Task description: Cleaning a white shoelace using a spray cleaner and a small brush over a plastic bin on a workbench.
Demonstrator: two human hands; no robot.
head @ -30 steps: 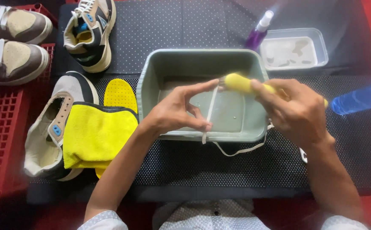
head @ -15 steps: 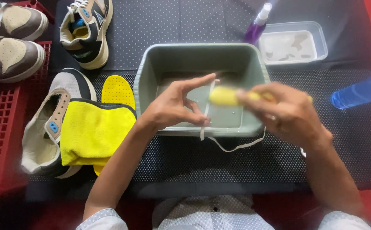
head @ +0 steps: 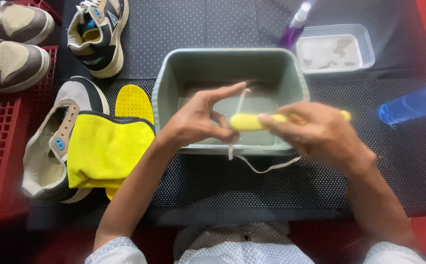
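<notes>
White shoelace (head: pixel 240 105) is held taut over the grey basin (head: pixel 174 78) by the left hand (head: pixel 198 122) (pinched); the right hand (head: pixel 320 134), grasping a yellow brush (head: pixel 247 121), scrubs it.

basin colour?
Grey-green basin, plain, no pattern; seen best in the head view, the only one here.

A: We've got the white shoelace (head: pixel 239 105) pinched taut and near-upright over the grey-green tub (head: pixel 166 93) — loose tail hangs over the near rim, curling on the dotted mat.

B: And our yellow brush (head: pixel 246 121)?

A: Held level, head against the lace, handle end poking out past the knuckles. Tub holds shallow murky water.
</notes>
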